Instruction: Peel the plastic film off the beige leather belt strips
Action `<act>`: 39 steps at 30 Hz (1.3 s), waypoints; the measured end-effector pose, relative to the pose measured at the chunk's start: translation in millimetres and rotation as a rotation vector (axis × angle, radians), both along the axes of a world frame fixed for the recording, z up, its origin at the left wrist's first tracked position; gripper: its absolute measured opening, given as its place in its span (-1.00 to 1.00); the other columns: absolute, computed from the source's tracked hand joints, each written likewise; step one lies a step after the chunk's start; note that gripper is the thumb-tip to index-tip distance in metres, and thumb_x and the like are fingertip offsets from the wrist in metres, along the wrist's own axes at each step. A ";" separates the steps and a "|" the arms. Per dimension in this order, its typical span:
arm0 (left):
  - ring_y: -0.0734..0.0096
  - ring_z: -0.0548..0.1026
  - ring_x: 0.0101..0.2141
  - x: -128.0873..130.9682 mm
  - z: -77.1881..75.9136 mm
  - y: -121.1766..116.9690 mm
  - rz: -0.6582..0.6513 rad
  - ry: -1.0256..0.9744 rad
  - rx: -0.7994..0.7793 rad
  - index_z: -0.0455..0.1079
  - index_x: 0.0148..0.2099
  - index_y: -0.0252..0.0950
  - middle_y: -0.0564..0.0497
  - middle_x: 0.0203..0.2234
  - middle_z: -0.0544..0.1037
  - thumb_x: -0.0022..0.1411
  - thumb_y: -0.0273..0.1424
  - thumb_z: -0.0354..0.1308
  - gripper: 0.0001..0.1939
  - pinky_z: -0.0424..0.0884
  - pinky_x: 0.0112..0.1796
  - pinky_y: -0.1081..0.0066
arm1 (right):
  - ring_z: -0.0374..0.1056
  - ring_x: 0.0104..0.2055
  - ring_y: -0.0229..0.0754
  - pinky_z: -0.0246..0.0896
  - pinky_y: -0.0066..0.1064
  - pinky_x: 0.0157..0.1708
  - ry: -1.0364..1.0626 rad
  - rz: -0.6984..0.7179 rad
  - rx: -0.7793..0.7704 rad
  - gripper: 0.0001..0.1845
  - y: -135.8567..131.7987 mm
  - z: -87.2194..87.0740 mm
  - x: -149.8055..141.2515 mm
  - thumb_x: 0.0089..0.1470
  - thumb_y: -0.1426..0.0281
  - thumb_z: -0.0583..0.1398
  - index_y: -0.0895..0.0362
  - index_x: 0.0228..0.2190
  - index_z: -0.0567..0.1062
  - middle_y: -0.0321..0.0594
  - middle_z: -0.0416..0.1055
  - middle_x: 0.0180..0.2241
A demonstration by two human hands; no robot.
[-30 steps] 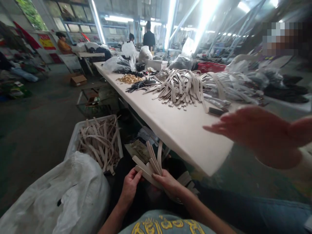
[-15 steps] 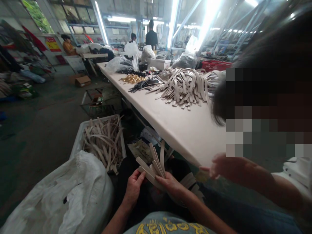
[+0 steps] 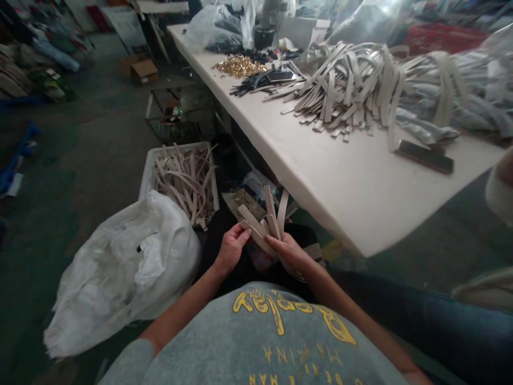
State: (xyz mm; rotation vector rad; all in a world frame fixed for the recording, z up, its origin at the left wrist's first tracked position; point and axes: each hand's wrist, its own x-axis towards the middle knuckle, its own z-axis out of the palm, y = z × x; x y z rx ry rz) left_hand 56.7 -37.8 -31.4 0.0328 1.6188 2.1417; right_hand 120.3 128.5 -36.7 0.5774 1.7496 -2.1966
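Observation:
My right hand (image 3: pixel 290 252) is closed round the lower part of a small fan of beige strips (image 3: pixel 271 211), which look like straps. Their free ends spread upward above my lap. The fingertips and thumb of my left hand (image 3: pixel 231 247) pinch the end of one flat strap (image 3: pixel 256 238) that slants down toward my right hand. How many straps lie inside my right palm is hidden. On the table, a large heap of similar pale straps (image 3: pixel 340 88) hangs toward the front edge.
Left of my knees stand a white crate (image 3: pixel 146 171) of tangled straps and a big white sack (image 3: pixel 124 278). The table (image 3: pixel 320 182) bears gold metal pieces (image 3: pixel 240 66), black strips (image 3: pixel 256 83) and a dark flat bar (image 3: pixel 425 156). Another person's leg (image 3: pixel 420 315) is at right.
The view has tilted down, showing more of my shirt. The other person's head and reaching arm have left the table corner. Both my hands keep nearly the same hold on the straps.

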 end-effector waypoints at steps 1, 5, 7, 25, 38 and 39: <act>0.33 0.52 -0.30 -0.3 -0.8 -0.5 0.001 0.008 -0.003 0.55 -0.16 -0.32 -0.03 -0.28 0.63 0.02 -0.20 0.38 -0.62 0.48 -0.20 0.34 | 0.29 -0.57 -0.29 0.18 -0.47 -0.59 0.004 -0.001 0.000 -0.43 -0.8 0.0 0.0 -0.14 -0.03 0.35 0.24 -0.32 0.53 -0.23 0.43 -0.51; 0.36 0.51 -0.30 -2.0 -3.9 -3.5 0.010 0.044 -0.020 0.55 -0.10 -0.30 -0.01 -0.27 0.61 0.05 -0.21 0.34 -0.62 0.47 -0.22 0.37 | 0.29 -0.52 -0.27 0.20 -0.44 -0.52 0.071 -0.077 0.079 -0.48 0.1 -1.3 -3.4 -0.14 -0.01 0.35 0.23 -0.40 0.53 -0.22 0.43 -0.51; 0.38 0.50 -0.32 -2.1 -4.6 -5.1 0.019 0.052 -0.040 0.56 -0.09 -0.30 0.00 -0.30 0.61 0.06 -0.22 0.33 -0.62 0.47 -0.23 0.37 | 0.25 -0.52 -0.30 0.17 -0.45 -0.50 0.120 -0.117 0.135 -0.52 2.8 -1.7 -6.1 -0.09 0.01 0.32 0.23 -0.49 0.52 -0.23 0.40 -0.54; 0.35 0.49 -0.30 0.7 -21.5 -4.9 -0.088 0.138 -0.065 0.51 -0.20 -0.31 0.02 -0.34 0.59 0.12 -0.26 0.28 -0.75 0.45 -0.20 0.37 | 0.37 -0.34 -0.16 0.26 -0.40 -0.31 0.235 0.160 0.342 -0.74 -7.8 -14.0 -2.6 -0.10 0.29 0.28 0.18 -0.35 0.56 -0.25 0.51 -0.39; 0.39 0.47 -0.32 1.3 -33.7 -4.0 -0.136 0.089 -0.059 0.50 -0.19 -0.30 0.04 -0.35 0.58 0.14 -0.29 0.27 -0.78 0.43 -0.20 0.39 | 0.23 -0.50 -0.26 0.12 -0.46 -0.52 0.210 0.081 0.343 -0.66 -12.7 -20.9 7.8 -0.02 0.13 0.27 0.19 -0.39 0.50 -0.26 0.43 -0.49; 0.38 0.47 -0.32 1.3 -33.4 -4.2 -0.136 0.088 -0.057 0.50 -0.19 -0.30 0.04 -0.35 0.58 0.13 -0.30 0.27 -0.78 0.43 -0.20 0.39 | 0.21 -0.51 -0.27 0.11 -0.46 -0.53 0.206 0.076 0.336 -0.64 -12.9 -20.8 7.9 -0.02 0.12 0.27 0.19 -0.40 0.50 -0.26 0.42 -0.49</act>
